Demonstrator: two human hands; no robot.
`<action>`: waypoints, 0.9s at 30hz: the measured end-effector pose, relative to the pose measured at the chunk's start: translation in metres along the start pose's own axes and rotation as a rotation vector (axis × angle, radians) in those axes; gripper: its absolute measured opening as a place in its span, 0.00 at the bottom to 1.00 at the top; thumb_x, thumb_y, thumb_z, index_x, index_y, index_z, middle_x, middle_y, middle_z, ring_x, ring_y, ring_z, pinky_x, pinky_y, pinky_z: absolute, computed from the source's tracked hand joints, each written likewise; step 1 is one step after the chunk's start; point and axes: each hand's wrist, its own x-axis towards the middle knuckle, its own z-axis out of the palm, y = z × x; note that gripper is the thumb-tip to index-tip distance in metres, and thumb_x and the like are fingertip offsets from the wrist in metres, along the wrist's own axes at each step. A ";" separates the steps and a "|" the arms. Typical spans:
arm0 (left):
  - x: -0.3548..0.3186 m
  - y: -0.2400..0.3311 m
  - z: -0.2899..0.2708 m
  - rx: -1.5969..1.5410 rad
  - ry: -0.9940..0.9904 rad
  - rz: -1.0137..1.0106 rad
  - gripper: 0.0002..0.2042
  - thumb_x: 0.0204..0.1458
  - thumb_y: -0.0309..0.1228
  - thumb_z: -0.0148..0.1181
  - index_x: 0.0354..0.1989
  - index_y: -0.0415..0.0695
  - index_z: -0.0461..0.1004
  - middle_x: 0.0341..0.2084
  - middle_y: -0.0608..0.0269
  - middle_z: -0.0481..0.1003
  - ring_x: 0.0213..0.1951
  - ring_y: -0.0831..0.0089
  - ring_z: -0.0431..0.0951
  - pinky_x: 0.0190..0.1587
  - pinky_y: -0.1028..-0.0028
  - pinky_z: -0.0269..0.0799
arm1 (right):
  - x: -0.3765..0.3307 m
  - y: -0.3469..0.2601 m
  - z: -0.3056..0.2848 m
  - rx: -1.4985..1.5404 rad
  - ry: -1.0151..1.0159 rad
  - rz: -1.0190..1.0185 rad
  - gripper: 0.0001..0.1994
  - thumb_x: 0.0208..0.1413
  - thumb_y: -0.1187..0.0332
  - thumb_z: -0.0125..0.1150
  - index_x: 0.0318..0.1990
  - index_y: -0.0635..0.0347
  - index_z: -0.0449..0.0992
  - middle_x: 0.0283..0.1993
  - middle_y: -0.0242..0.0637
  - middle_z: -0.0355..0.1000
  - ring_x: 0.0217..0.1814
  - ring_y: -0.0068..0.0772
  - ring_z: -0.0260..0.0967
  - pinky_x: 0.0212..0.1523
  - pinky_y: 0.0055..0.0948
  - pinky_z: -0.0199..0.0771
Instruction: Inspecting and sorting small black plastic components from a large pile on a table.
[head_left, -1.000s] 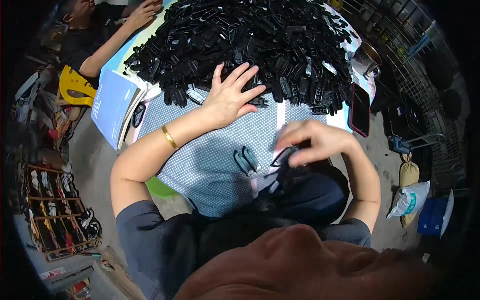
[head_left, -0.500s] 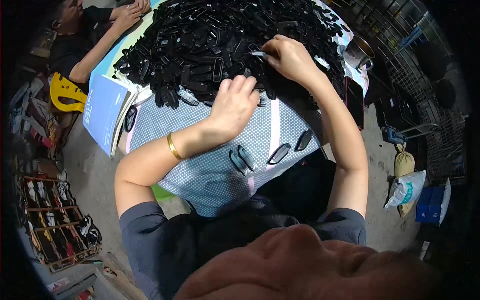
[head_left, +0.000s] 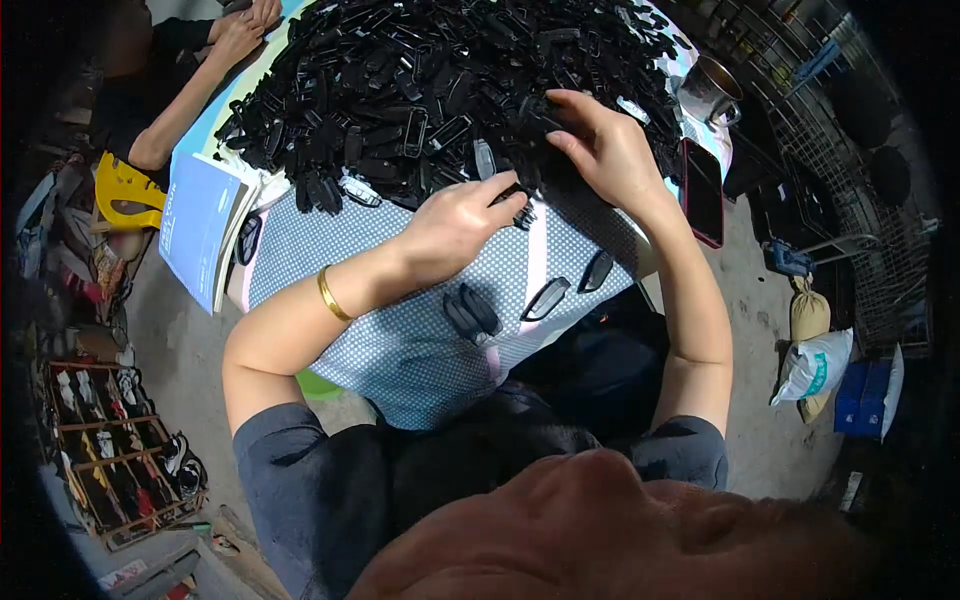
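Note:
A big heap of black plastic parts [head_left: 430, 80] covers the far half of a table spread with a blue-and-white dotted cloth [head_left: 400, 340]. My left hand [head_left: 455, 225] rests at the heap's near edge, fingers curled and pinched on a small black part [head_left: 520, 214]. My right hand [head_left: 605, 150] reaches into the heap from the right, its fingertips closed on another black part [head_left: 543, 115]. Nearer to me, three separate black parts lie on the cloth: a paired one [head_left: 470, 312], a frame-shaped one [head_left: 545, 298] and a smaller one [head_left: 597, 270].
A red-edged phone [head_left: 703, 190] and a metal cup [head_left: 710, 90] sit at the table's right edge, a blue booklet [head_left: 200, 225] at its left. Another person's arms [head_left: 200, 70] work at the far left. A shoe rack [head_left: 110, 450] stands lower left, a white bag [head_left: 815, 365] right.
My right hand went from the cloth near my lap up into the heap. My left hand drew back from lying flat on the heap and closed its fingers at the heap's near edge.

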 end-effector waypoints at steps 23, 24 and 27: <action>0.006 -0.014 -0.014 -1.079 0.206 -0.553 0.15 0.49 0.19 0.55 0.47 0.35 0.71 0.40 0.63 0.69 0.33 0.80 0.72 0.37 0.82 0.70 | -0.036 -0.029 0.031 0.332 0.091 -0.090 0.14 0.43 0.75 0.66 0.40 0.68 0.75 0.35 0.41 0.73 0.32 0.28 0.74 0.31 0.22 0.76; 0.005 -0.014 -0.013 -1.011 0.221 -0.544 0.15 0.49 0.19 0.54 0.47 0.35 0.71 0.40 0.64 0.69 0.35 0.80 0.72 0.39 0.82 0.70 | -0.036 -0.029 0.032 0.277 0.096 -0.106 0.14 0.42 0.74 0.66 0.38 0.67 0.75 0.35 0.42 0.73 0.31 0.29 0.74 0.30 0.23 0.77; 0.008 -0.009 -0.010 -1.122 0.332 -0.581 0.13 0.48 0.20 0.58 0.44 0.37 0.74 0.35 0.67 0.71 0.34 0.83 0.71 0.39 0.84 0.69 | -0.036 -0.032 0.032 0.110 0.170 -0.214 0.13 0.41 0.73 0.67 0.36 0.67 0.76 0.35 0.41 0.73 0.31 0.29 0.74 0.29 0.24 0.77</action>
